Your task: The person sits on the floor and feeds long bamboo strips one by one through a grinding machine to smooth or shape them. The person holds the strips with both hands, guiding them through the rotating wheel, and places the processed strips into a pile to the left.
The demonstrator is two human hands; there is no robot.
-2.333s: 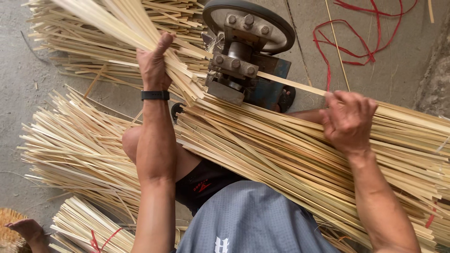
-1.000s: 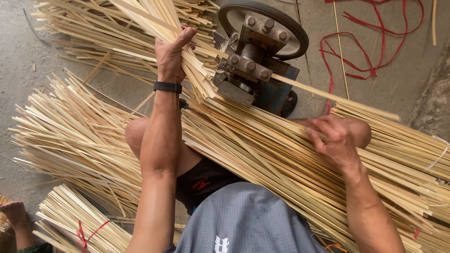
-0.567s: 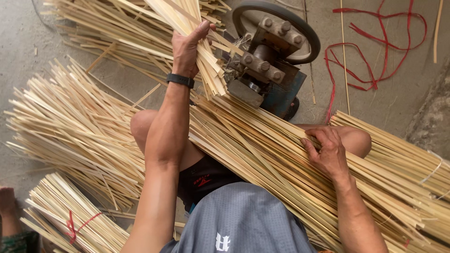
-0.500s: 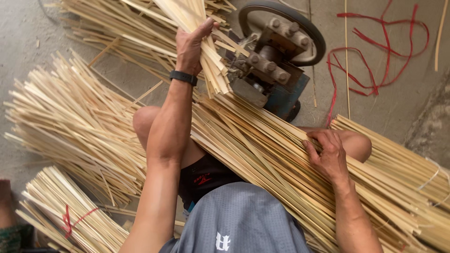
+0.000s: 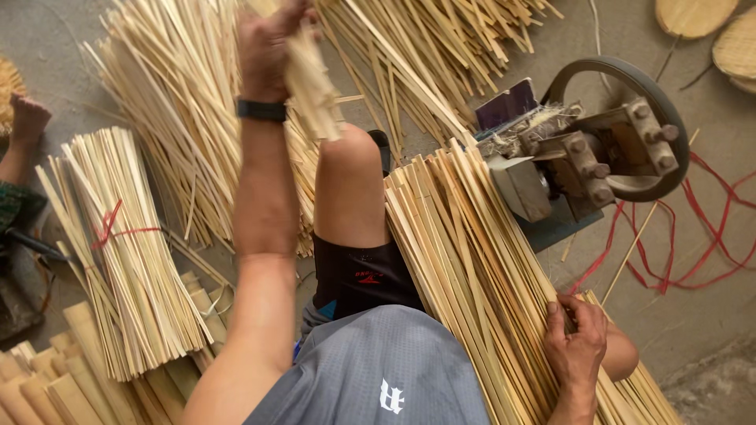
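Overhead, left hand raised high and clenched around a handful of bamboo splints, ends hanging down past the wrist with its black wristband. Lower right, right hand pressed onto the big stack of bamboo strips, fingers curled over a few strips at the near edge, gripping them. Stack lying slantwise across the lap, beside the bare knee, far end touching the mouth of the splitting machine. Machine set on the concrete floor, large dark flywheel at its back, bolts showing on the metal head. Red cord lying in loose loops on the floor just beside the machine. Left of the knee, a loose fan of splints spread on the ground; nearer, a tied bundle bound with red string. Wider flat slats at bottom left. Far left, another person's hand near the edge. Top right, woven discs, partly cut off.
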